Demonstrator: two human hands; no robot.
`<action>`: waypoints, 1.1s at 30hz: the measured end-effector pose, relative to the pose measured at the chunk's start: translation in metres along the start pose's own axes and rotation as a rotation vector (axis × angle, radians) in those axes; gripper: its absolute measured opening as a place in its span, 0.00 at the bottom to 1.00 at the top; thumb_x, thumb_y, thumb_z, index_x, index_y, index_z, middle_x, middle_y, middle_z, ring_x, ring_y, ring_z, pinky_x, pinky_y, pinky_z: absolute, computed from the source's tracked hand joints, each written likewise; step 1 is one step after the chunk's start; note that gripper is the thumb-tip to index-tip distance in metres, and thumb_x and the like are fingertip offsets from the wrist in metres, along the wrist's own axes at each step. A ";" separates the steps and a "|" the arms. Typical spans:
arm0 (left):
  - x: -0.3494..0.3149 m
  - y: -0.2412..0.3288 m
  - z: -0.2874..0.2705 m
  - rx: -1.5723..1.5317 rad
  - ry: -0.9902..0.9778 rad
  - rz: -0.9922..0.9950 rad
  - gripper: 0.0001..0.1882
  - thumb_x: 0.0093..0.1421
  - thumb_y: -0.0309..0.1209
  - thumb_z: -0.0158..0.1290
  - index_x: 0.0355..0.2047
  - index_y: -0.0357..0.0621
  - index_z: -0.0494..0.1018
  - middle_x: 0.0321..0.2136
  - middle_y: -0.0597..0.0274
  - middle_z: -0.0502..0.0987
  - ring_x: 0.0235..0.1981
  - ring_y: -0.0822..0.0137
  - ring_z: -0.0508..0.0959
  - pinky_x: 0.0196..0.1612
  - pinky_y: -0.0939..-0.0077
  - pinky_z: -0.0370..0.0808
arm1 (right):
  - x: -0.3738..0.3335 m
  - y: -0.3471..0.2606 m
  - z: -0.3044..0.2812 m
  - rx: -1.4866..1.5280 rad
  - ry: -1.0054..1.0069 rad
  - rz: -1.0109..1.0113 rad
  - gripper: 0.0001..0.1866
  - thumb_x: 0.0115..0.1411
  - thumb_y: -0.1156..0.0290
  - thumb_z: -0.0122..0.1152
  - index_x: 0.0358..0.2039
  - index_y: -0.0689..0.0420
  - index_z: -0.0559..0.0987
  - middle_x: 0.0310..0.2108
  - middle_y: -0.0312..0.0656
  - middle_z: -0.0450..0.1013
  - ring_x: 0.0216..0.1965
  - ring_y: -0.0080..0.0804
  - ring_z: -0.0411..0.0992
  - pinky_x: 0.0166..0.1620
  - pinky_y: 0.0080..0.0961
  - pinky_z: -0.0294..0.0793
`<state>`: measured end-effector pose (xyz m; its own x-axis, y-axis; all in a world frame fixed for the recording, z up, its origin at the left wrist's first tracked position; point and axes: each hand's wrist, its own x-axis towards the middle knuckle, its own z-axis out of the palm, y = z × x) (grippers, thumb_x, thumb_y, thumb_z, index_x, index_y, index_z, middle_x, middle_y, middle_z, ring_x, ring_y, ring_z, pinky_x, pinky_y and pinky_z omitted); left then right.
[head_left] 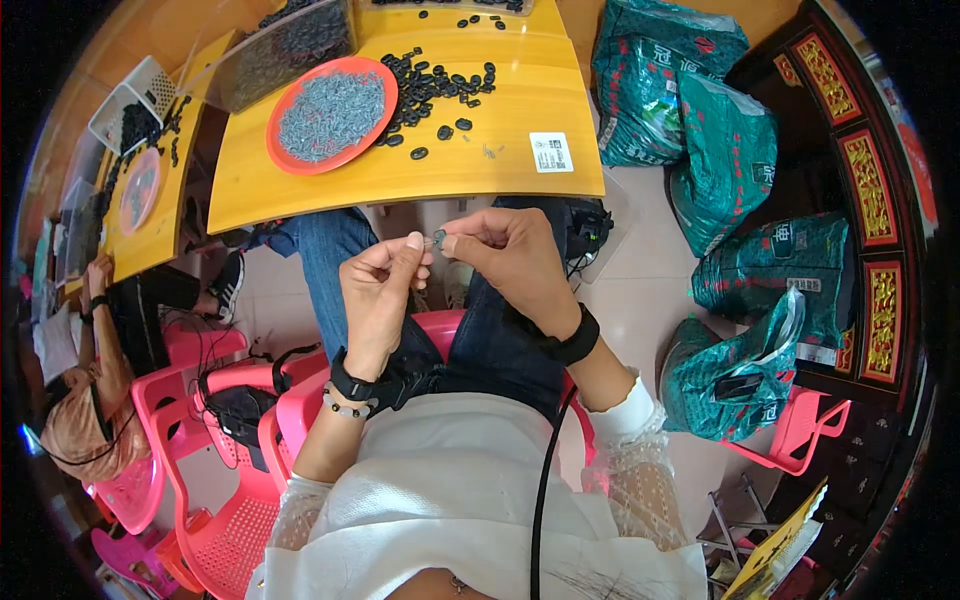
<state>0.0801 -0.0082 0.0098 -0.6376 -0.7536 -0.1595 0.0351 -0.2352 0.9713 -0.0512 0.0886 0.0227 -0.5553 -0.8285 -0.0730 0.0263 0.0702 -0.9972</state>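
Note:
In front of my lap, just off the near edge of the yellow table [330, 195], my two hands meet fingertip to fingertip. My right hand [515, 260] is closed in a pinch on a small dark piece [439, 238]. Close against it, the thumb and fingers of my left hand [378, 295] are also pinched; whatever they hold is too small to make out. On the table, a red round tray [388, 115] carries a heap of small grey metal-looking pins [335, 115]. Black oval plastic pieces [430, 88] lie scattered to its right.
A clear bin [270, 60] of dark pieces stands behind the tray. A white label card [551, 153] lies near the table's right corner. Green woven sacks [725, 160] crowd the right side. At left, another person [105, 400] sits by a second table and pink chairs [225, 530].

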 end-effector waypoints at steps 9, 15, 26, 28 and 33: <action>0.000 0.001 -0.002 -0.071 -0.019 -0.016 0.09 0.59 0.30 0.55 0.31 0.35 0.77 0.23 0.62 0.77 0.21 0.78 0.71 0.25 0.86 0.67 | 0.000 0.003 0.000 0.014 -0.005 -0.002 0.10 0.52 0.76 0.63 0.34 0.68 0.80 0.25 0.37 0.77 0.27 0.15 0.72 0.32 0.12 0.71; -0.001 -0.002 0.000 -0.035 0.002 -0.010 0.06 0.57 0.27 0.57 0.30 0.35 0.78 0.23 0.62 0.77 0.20 0.78 0.71 0.24 0.86 0.67 | 0.000 0.003 0.000 -0.006 -0.011 -0.001 0.10 0.51 0.76 0.63 0.34 0.68 0.80 0.25 0.38 0.77 0.26 0.16 0.72 0.32 0.12 0.71; -0.005 -0.008 0.008 -0.064 0.037 -0.017 0.07 0.57 0.28 0.57 0.31 0.35 0.78 0.23 0.64 0.77 0.21 0.79 0.71 0.25 0.87 0.68 | -0.001 0.003 -0.001 -0.038 -0.006 -0.001 0.10 0.51 0.77 0.63 0.33 0.69 0.80 0.25 0.40 0.77 0.27 0.17 0.73 0.33 0.13 0.72; -0.004 -0.009 0.008 -0.077 0.022 -0.019 0.07 0.57 0.28 0.57 0.32 0.35 0.77 0.24 0.64 0.78 0.21 0.79 0.72 0.25 0.87 0.68 | -0.001 0.003 -0.002 -0.058 -0.001 0.006 0.10 0.51 0.77 0.63 0.33 0.69 0.80 0.26 0.40 0.77 0.27 0.17 0.73 0.33 0.13 0.72; -0.004 -0.007 0.004 -0.095 0.023 -0.023 0.10 0.59 0.30 0.55 0.33 0.33 0.77 0.24 0.63 0.78 0.22 0.79 0.72 0.26 0.87 0.70 | -0.001 0.001 0.000 0.003 -0.001 -0.003 0.10 0.52 0.76 0.62 0.34 0.69 0.80 0.26 0.40 0.77 0.27 0.17 0.73 0.34 0.13 0.72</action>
<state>0.0792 -0.0013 0.0040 -0.6210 -0.7612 -0.1870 0.0937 -0.3089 0.9465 -0.0502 0.0895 0.0216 -0.5545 -0.8292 -0.0703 0.0272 0.0663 -0.9974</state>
